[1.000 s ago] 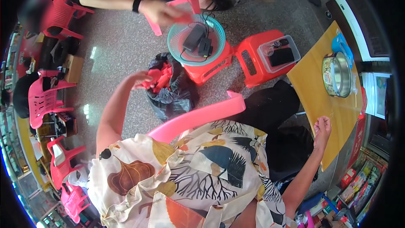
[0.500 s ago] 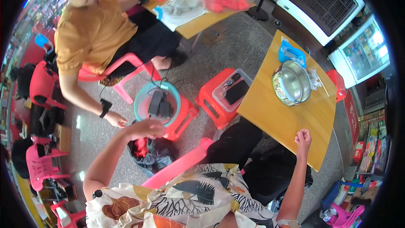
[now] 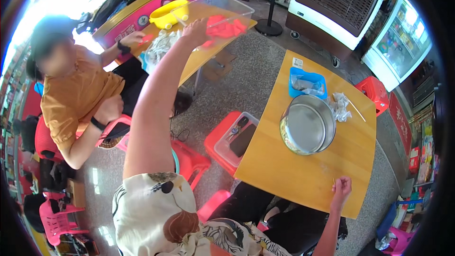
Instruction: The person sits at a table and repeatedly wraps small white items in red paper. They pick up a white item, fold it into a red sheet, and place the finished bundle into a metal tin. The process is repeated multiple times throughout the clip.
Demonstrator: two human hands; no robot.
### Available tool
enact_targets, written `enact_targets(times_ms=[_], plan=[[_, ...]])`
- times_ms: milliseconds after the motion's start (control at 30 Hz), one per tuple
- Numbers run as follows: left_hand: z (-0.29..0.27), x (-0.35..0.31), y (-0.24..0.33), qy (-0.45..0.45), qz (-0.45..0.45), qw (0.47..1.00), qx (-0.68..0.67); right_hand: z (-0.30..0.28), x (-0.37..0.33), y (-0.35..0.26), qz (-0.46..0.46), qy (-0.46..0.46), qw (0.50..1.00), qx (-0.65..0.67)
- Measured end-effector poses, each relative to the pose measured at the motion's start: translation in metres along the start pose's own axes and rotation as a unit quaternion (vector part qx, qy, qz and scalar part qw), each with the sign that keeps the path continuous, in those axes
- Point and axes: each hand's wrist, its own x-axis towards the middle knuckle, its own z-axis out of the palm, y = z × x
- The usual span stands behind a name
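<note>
Near tabletop (image 3: 303, 180): wooden, rectangular. It carries a steel bowl (image 3: 307, 124), a blue tray (image 3: 308, 83) just beyond the bowl, and crumpled plastic (image 3: 339, 106) beside both.

Far tabletop (image 3: 199, 61): wooden. It carries a clear bin (image 3: 222, 12), a yellow basin (image 3: 168, 13) and clear bags (image 3: 161, 47).

Floor (image 3: 241, 90): speckled grey. On it stands a red stool (image 3: 222, 135) holding a clear tray (image 3: 237, 137).

Speckled grey floor (image 3: 246, 85); wooden desk (image 3: 303, 175) at 4 o'clock; white air cooler (image 3: 341, 4) at 1; red stool (image 3: 374, 90) at 3.
</note>
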Motion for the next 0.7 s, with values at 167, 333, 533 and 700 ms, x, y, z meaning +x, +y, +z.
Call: enact_targets(times_ms=[167,333,533,700], plan=[[0.054,0.038,0.001,-0.065,-0.08,0.995,0.005,-0.025,0.022,0.0,-0.062,0.018,0.998,-0.016],[0.078,0.038,-0.014,-0.031,-0.029,0.999,-0.029,-0.014,0.05,-0.014,-0.086,0.011,0.995,-0.041],[0.05,-0.005,-0.01,0.0,0.018,0.996,-0.088,0.031,0.084,-0.044,-0.135,-0.052,0.985,-0.091],[0.0,-0.051,-0.005,0.053,0.149,0.986,-0.05,0.103,0.133,-0.134,-0.27,-0.128,0.95,-0.091]])
